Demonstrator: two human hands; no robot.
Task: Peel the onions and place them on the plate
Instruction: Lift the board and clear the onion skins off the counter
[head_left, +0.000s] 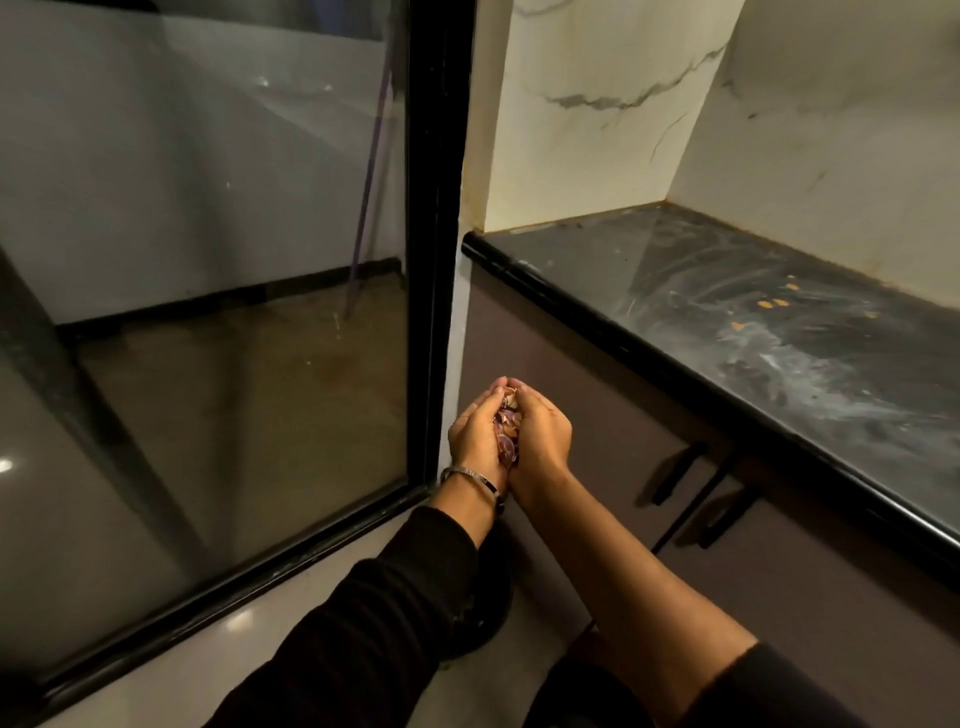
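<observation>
Two hands are cupped together low in front of the person, and between them sits a heap of purple and tan onion peels (505, 431), too many and too crumpled to count. The left hand (475, 436) forms one side of the grip and the right hand (543, 434) the other; the heels of the palms meet near the wrists and the fingertips nearly touch at the far end, so the peels lie in the hollow between the palms, showing only through the narrow slit along the top. Both hands have their fingers curled inward around that load.

One thin silver metal bangle (475, 480) circles the left wrist, just above the cuff of a black sleeve (363, 613). The right forearm is bare up to a dark sleeve near the elbow.

Well apart to the right runs one dark, glossy stone counter (779, 332) with a rounded black edge; I count about four small orange scraps (769, 304) scattered on it. Below it are brown cabinet doors with two black bar handles (680, 473). To the left stands one large black-framed glass panel (234, 260). No whole onion or plate is in view from where I stand.
</observation>
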